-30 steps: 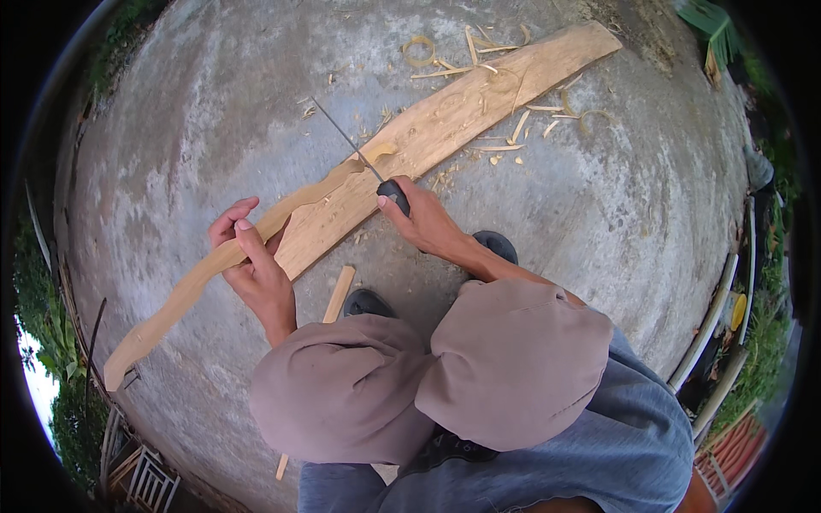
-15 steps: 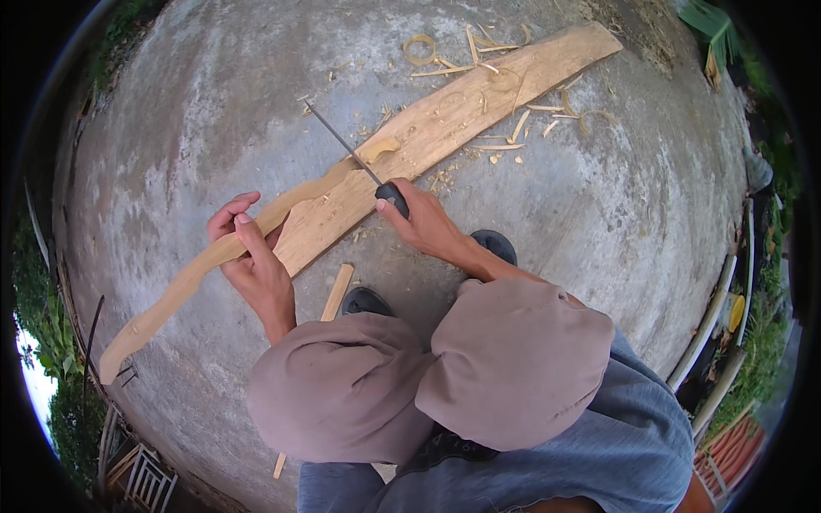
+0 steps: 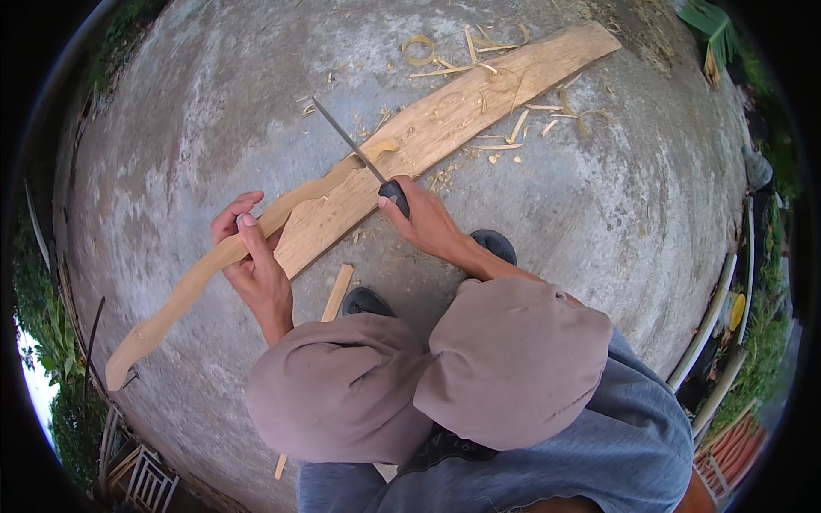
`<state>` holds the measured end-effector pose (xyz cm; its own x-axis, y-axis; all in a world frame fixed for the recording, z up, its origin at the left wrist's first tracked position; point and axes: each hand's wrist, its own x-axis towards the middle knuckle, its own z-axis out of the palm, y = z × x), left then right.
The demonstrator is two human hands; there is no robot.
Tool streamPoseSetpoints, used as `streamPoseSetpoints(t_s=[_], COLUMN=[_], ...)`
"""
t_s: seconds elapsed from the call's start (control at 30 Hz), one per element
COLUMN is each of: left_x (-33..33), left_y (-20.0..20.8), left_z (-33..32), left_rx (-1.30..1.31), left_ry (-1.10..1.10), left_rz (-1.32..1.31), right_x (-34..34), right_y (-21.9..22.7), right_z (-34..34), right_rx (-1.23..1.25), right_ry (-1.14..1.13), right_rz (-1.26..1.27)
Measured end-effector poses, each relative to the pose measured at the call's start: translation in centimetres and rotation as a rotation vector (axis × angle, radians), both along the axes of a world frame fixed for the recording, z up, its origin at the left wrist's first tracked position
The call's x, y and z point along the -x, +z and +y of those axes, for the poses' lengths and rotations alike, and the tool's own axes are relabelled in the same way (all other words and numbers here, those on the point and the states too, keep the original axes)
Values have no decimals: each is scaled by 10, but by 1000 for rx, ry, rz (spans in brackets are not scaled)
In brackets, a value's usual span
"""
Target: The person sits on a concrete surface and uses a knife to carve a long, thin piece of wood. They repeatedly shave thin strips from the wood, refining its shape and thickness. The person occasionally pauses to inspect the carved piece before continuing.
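My left hand (image 3: 267,286) grips a long, wavy strip of carved wood (image 3: 182,289), with the thumb and fingers closed around its middle. The strip's hooked far end lies on a wide wooden plank (image 3: 445,128), and its near end reaches out to the lower left. In my right hand (image 3: 423,224) is a file (image 3: 344,135), held by its dark handle. The slim grey shaft crosses over the carved strip near the hooked end and points to the upper left. Whether it touches the wood I cannot tell.
Curled shavings and chips (image 3: 419,51) lie around the plank on the concrete floor (image 3: 599,222). A narrow wooden stick (image 3: 338,292) lies beside my left shoe (image 3: 368,301). My bent knees are close below my hands. Pipes (image 3: 705,321) and plants edge the right side.
The file has turned slightly, showing a broader face, and its tip has shifted a little to the right. The carved strip's near end has moved slightly right and down with my left hand.
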<state>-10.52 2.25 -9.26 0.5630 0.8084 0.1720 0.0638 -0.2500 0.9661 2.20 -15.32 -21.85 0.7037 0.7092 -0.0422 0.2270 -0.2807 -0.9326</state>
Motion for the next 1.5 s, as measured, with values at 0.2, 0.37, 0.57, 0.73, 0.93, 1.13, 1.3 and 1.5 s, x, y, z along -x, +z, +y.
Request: streamPoseSetpoints(t_s=[0.2, 0.37, 0.57, 0.73, 0.93, 1.13, 1.3, 1.5], left_x=[-1, -1, 7, 16, 65, 126, 143, 130], left_y=[1, -2, -5, -43, -114, -172, -192, -173], left_z=[-1, 0, 10, 29, 58, 19, 1, 9], left_rx=[2, 4, 235, 528, 749, 1141, 1033, 808], left_ry=[-7, -17, -4, 152, 295, 418, 443, 244], left_rz=[11, -12, -92, -188, -277, -352, -425, -542], right_x=[0, 4, 0, -13, -29, -28, -27, -29], right_y=[3, -1, -3, -26, -46, -51, -31, -21], right_z=[-2, -6, -8, -16, -47, -73, -61, -57], right_rx=[22, -32, -23, -173, -140, 39, 123, 202], right_ry=[12, 22, -114, -210, -315, -251, -127, -100], right_rz=[-12, -84, 389, 772, 711, 370, -36, 25])
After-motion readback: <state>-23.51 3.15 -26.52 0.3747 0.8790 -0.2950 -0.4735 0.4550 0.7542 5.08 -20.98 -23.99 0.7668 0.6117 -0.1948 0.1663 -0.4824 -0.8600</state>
